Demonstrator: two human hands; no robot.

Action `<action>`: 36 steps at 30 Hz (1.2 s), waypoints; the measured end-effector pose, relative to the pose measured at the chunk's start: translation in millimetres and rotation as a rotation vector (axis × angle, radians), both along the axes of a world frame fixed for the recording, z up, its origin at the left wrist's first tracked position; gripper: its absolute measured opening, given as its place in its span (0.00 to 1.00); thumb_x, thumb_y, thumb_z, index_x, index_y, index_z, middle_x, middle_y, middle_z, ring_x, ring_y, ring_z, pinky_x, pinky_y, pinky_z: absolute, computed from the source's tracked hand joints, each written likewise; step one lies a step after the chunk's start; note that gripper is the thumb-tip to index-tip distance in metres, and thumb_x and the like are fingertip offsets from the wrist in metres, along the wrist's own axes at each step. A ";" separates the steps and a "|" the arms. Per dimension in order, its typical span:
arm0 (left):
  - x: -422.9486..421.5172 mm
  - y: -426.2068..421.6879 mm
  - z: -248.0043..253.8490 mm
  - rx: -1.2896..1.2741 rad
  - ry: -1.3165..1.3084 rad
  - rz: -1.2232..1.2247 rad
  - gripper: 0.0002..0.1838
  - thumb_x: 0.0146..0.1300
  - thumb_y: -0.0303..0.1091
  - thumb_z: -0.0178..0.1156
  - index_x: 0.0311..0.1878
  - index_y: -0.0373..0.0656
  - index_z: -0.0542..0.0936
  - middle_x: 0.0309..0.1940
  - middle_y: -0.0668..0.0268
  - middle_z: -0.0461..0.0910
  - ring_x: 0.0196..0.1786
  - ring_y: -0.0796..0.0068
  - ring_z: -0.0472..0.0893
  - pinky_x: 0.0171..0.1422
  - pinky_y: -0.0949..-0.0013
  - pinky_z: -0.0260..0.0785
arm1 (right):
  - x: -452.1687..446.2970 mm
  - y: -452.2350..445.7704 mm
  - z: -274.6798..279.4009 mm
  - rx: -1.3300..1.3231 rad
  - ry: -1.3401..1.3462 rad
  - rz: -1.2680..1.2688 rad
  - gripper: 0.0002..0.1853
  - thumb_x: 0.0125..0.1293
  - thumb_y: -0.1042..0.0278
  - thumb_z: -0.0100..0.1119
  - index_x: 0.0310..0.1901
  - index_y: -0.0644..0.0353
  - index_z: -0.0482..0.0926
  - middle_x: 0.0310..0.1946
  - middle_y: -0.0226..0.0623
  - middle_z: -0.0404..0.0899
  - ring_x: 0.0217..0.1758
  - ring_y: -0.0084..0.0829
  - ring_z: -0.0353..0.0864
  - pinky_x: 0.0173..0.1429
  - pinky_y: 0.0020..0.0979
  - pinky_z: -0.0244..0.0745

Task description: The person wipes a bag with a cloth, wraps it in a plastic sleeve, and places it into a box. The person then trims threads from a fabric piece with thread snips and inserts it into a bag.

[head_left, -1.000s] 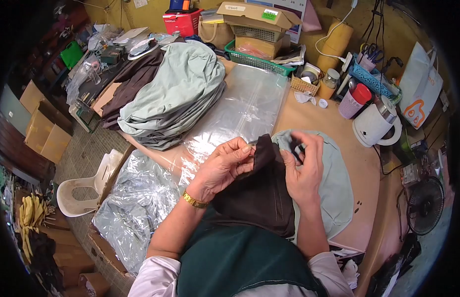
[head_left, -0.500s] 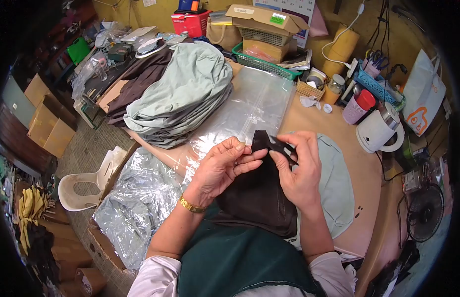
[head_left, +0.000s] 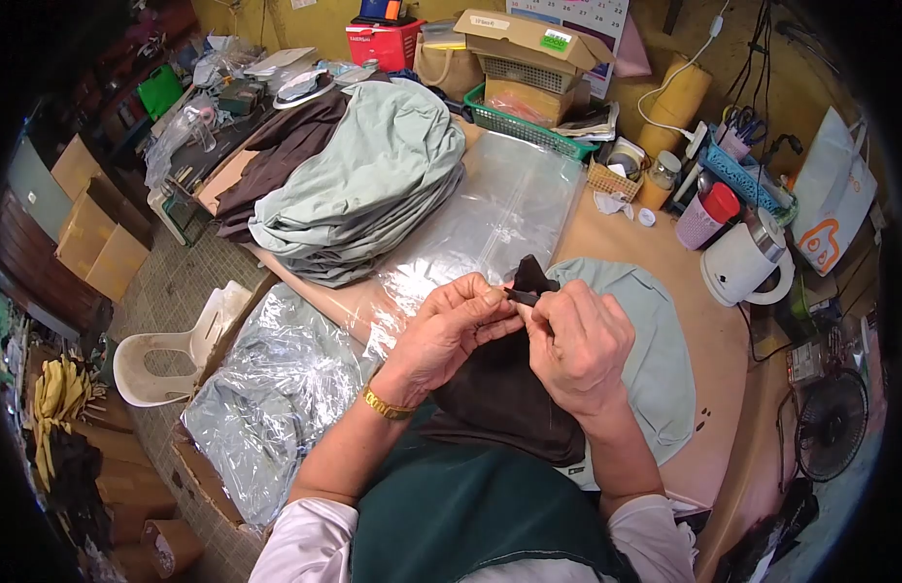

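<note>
A dark brown cloth garment (head_left: 509, 403) lies over my lap and the table edge, one end raised between my hands. My left hand (head_left: 460, 316) is closed, thumb and fingertips pinching that raised end. My right hand (head_left: 582, 345) is curled into a fist around a small black tool (head_left: 521, 296), which looks like thread snips. Its narrow tip points left and meets my left fingertips. Most of the tool is hidden in the palm. Under my right hand, a pale green garment (head_left: 655, 360) rests on the table.
A tall pile of pale green garments (head_left: 358, 185) stands at the back left, beside clear plastic sheets (head_left: 509, 194). A plastic-wrapped bundle (head_left: 266, 398) sits in a box at left, near a white chair (head_left: 159, 369). A kettle (head_left: 747, 257) and fan (head_left: 832, 423) are at right.
My right hand has turned over and closed more tightly, swinging the black tool towards my left fingertips. The raised brown cloth end has shifted slightly right. The view has tilted a little.
</note>
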State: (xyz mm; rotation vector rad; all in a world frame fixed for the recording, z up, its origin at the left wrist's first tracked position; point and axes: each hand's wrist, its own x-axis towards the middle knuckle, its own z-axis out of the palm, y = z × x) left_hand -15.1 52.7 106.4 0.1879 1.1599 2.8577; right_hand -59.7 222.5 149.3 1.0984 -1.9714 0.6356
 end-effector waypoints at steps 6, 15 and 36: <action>7.3 4.9 13.9 -0.025 -0.005 0.000 0.08 0.72 0.32 0.55 0.35 0.39 0.74 0.50 0.55 0.80 0.47 0.71 0.83 0.59 0.63 0.78 | -18.4 -5.7 7.4 -0.539 -0.704 0.122 0.08 0.55 0.76 0.69 0.35 0.61 0.80 0.28 0.27 0.74 0.27 0.24 0.74 0.36 0.26 0.69; -7.5 -58.3 7.4 -1.010 0.178 0.781 0.15 0.71 0.36 0.54 0.54 0.37 0.79 0.50 0.64 0.78 0.39 0.79 0.73 0.41 0.78 0.67 | -51.9 7.6 -35.1 -0.524 -1.079 0.425 0.10 0.67 0.68 0.64 0.34 0.63 0.75 0.26 0.22 0.76 0.30 0.11 0.70 0.35 0.17 0.64; -3.2 -27.8 4.7 -0.351 0.011 -0.015 0.14 0.75 0.40 0.51 0.44 0.37 0.73 0.47 0.57 0.80 0.47 0.65 0.85 0.51 0.68 0.80 | -52.5 12.2 -37.6 -0.504 -1.084 0.321 0.09 0.64 0.67 0.67 0.37 0.63 0.78 0.29 0.26 0.77 0.30 0.16 0.73 0.34 0.22 0.68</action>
